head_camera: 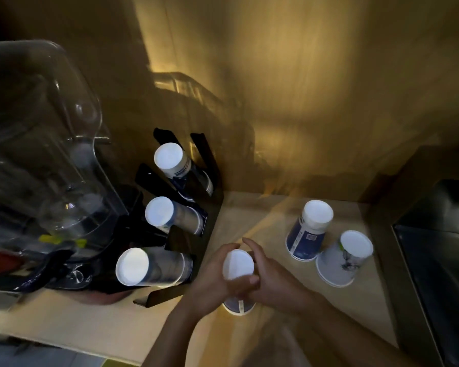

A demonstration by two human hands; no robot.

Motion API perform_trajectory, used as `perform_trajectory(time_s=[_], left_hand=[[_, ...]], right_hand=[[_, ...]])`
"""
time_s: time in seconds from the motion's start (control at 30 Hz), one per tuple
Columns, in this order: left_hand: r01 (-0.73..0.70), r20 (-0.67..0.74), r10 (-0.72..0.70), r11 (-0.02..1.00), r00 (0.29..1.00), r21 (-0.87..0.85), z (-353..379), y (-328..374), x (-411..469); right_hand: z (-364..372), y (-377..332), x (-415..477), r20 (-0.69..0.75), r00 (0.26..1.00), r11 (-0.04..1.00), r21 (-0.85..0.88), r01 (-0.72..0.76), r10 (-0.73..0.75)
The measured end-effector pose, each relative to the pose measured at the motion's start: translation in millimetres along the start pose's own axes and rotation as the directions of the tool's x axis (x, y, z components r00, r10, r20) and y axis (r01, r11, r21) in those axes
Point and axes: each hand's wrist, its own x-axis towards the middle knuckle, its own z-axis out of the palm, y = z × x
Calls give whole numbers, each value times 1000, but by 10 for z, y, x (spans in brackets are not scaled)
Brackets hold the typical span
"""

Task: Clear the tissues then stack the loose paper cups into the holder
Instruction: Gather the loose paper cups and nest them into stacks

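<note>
On the counter beside the holder (170,205), both hands, left (212,276) and right (273,276), clasp an upturned cup (238,266); squeezed, it may buckle, or knock what look like two loose cups (306,231).

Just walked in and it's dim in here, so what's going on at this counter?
A person is gripping an upside-down white paper cup with the left hand and right hand together. Beside it, the black slotted cup holder already carries three cup stacks. Two more upside-down paper cups stand loose on the pale wooden counter. No tissues visible.
</note>
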Motion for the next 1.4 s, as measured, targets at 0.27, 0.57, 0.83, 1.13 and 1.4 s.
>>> perform_trajectory(time_s=[0.27,0.57,0.83,1.13,1.4], left_hand=[[-111,-185,94,990,978,-87,88,-122,-73],[59,-294,-359,715,886,-696,79,-209,11],[188,-46,-551,362,834,-913,243,-251,75],[257,-242,-346,907,906,-333,507,-327,116],[93,-303,192,686,934,722,552,-56,-5]], right_hand=[[18,-67,10,-41,999,992,126,1,4],[-202,177,-43,-143,990,995,-94,-32,19],[-337,330,-208,-276,893,812,564,-148,355],[-560,263,-388,-414,776,754,646,-117,476],[-815,68,-490,-438,816,819,570,-73,378]])
